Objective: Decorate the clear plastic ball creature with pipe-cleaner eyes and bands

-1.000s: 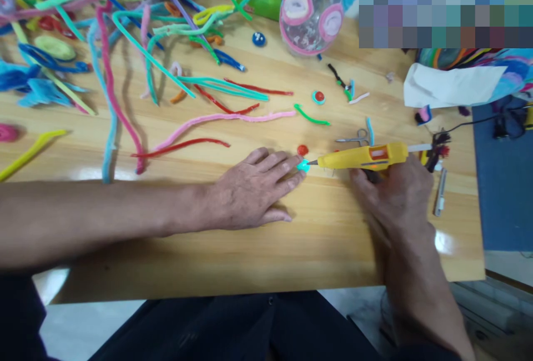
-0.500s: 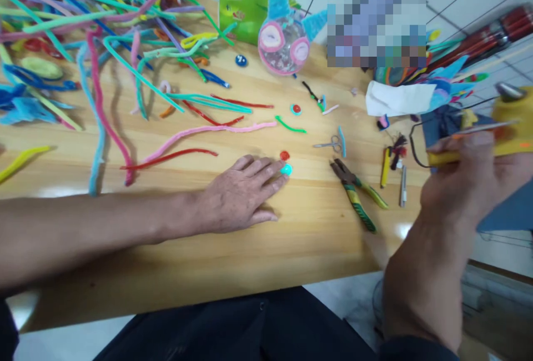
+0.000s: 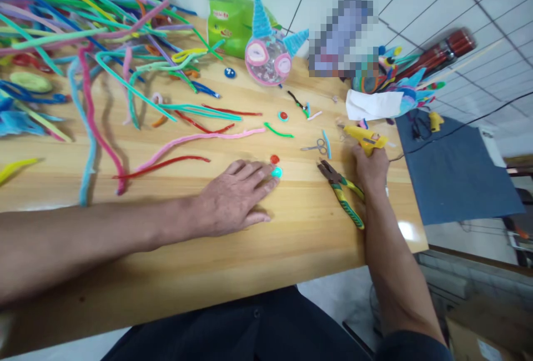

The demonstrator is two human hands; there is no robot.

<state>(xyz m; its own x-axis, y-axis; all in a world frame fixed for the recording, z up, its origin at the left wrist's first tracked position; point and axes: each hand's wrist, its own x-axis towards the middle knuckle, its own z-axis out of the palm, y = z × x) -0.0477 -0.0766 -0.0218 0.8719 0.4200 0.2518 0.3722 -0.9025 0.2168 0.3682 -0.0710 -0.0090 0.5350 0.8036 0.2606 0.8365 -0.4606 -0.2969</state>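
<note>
My left hand lies palm down on the wooden table, fingers stretched out. Its fingertips touch or nearly touch a small turquoise disc; a small red coil lies just beyond it. On the right, my right hand grips a yellow glue gun, its nozzle pointing left over the table. Between the hands lie pliers with green-yellow handles, small scissors and a short blue pipe cleaner piece. Farther back is a turquoise disc with a red centre.
A big heap of coloured pipe cleaners covers the back left. Behind stand a green bag and a clear ball with blue horns. A dark red flask leans at the back right. The glue gun's cord crosses a dark blue mat.
My right hand has brought the glue gun from the far right leftward, near the pliers. My left hand stays flat by the turquoise disc. The view has shifted slightly.
</note>
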